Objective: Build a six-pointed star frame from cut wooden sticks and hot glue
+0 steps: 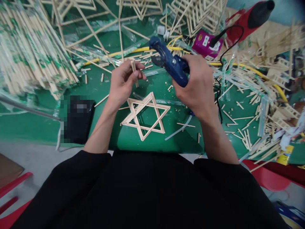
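Note:
My left hand [124, 78] is closed on a few short wooden sticks [133, 66], pinched upright between thumb and fingers. To the right, my right hand [196, 84] grips a blue pipe cutter [175, 65], its hooked jaw pointing up and left. The cutter is apart from the sticks. Below and between both hands, a six-pointed star [158, 119] built of thin wooden sticks lies flat on the green table [133, 144]. Beside it are a clear glue stick [178, 129] and tiny wood crumbs.
Wrapped chopstick bundles [30, 54] fill the left. A black device [79, 121] lies at the front left. Stick frames [195, 16] stand behind, near a purple power socket [205, 44] and a red-and-black tool [250, 20]. A yellow cable [140, 50] crosses the table; cut sticks [247, 138] litter the right.

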Motion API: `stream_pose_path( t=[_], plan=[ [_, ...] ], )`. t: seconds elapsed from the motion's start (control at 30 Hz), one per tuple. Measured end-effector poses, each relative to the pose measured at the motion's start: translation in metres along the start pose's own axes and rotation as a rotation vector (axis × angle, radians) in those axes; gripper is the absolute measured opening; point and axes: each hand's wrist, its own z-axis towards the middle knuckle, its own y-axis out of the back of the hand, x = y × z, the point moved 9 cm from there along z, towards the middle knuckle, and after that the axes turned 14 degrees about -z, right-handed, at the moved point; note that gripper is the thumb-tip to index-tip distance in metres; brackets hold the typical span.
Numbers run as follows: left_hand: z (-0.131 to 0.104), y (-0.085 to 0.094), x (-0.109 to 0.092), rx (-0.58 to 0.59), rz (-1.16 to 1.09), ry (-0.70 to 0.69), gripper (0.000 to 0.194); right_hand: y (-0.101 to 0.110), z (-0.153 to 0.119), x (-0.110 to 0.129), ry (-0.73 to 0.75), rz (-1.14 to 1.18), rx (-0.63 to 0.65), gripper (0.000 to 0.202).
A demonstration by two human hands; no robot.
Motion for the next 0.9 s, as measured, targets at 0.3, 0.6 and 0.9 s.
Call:
stream_pose_path(
  t=[0.3,0.6,0.9],
  plan=[
    [0.004,0.000,-0.003,-0.048,-0.198,-0.054,0.044,-0.005,-0.003,0.012,0.036,-0.037,0.042,0.044],
    [0.003,-0.001,-0.008,0.106,-0.053,0.024,0.035,-0.001,0.007,0.021,0.053,-0.056,0.034,0.040],
    [-0.002,0.001,-0.008,0.068,-0.103,0.205,0.031,0.008,0.014,0.036,0.101,-0.094,0.084,0.030]
  ],
)
